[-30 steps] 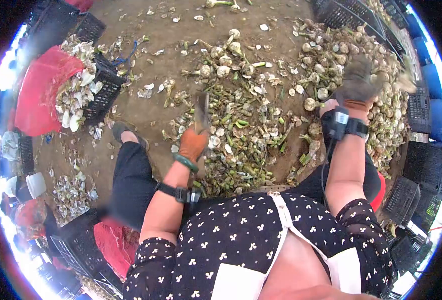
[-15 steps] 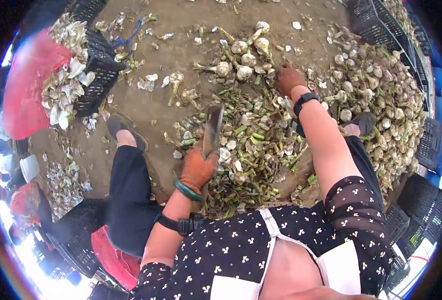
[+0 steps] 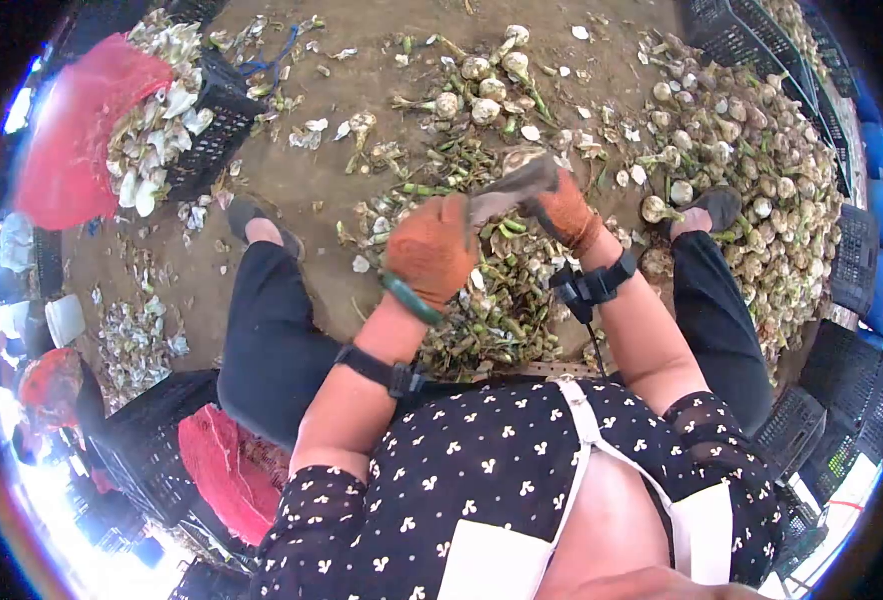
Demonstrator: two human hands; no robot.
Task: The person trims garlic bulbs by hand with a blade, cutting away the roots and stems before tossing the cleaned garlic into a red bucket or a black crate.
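My left hand point(image 3: 430, 252), in an orange glove with a green bangle at the wrist, is closed round a flat-bladed knife point(image 3: 507, 195). The blade points up and right, reaching my right hand point(image 3: 567, 210), also gloved in orange. That hand is closed on a garlic bulb point(image 3: 524, 158), partly hidden behind the blade and fingers. Below both hands lies a heap of cut stems and leaves point(image 3: 492, 325). Several garlic bulbs with stems point(image 3: 485, 110) rest on the ground beyond them.
A large garlic pile point(image 3: 782, 210) spreads along the right, beside black crates point(image 3: 737, 40). At the left, a black crate point(image 3: 212, 125) holds pale garlic pieces next to red netting point(image 3: 92, 130). My shoes point(image 3: 719, 207) stand either side of the cuttings.
My right hand has drawn back toward my body from the loose bulbs, now with a bulb in it. My left hand has moved up and right with the knife, so the two meet.
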